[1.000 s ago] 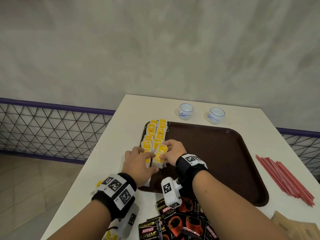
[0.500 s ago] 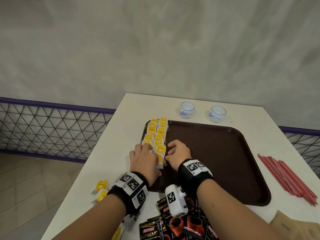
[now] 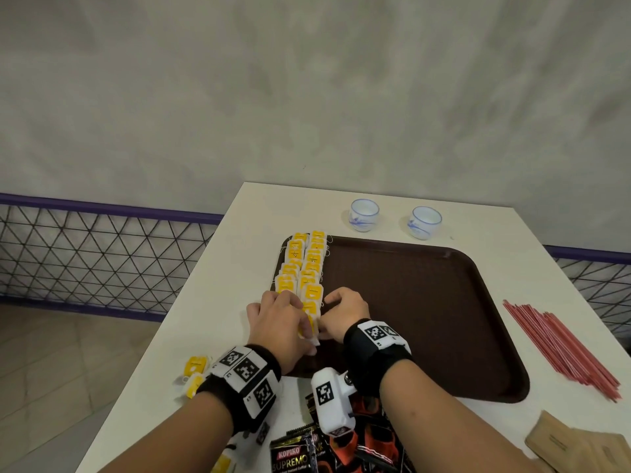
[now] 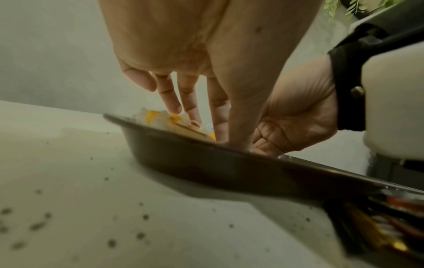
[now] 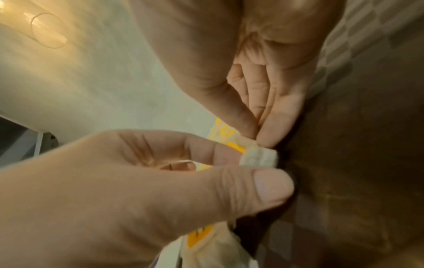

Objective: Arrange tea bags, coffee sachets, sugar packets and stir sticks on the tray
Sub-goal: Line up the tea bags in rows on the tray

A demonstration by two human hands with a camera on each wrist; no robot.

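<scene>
Both hands are meeting at the near end of two rows of tea bags (image 3: 305,268) lying along the left edge of the brown plastic tray (image 3: 426,302). The left hand (image 3: 281,327) is reaching palm down, its straight fingers (image 4: 171,94) slightly apart and pressing on the bags. The right hand (image 3: 345,314) is curling inward; only the right wrist view is showing its thumb and fingertips (image 5: 275,127) pinching one papery white, yellow-labelled tea bag (image 5: 258,157).
</scene>
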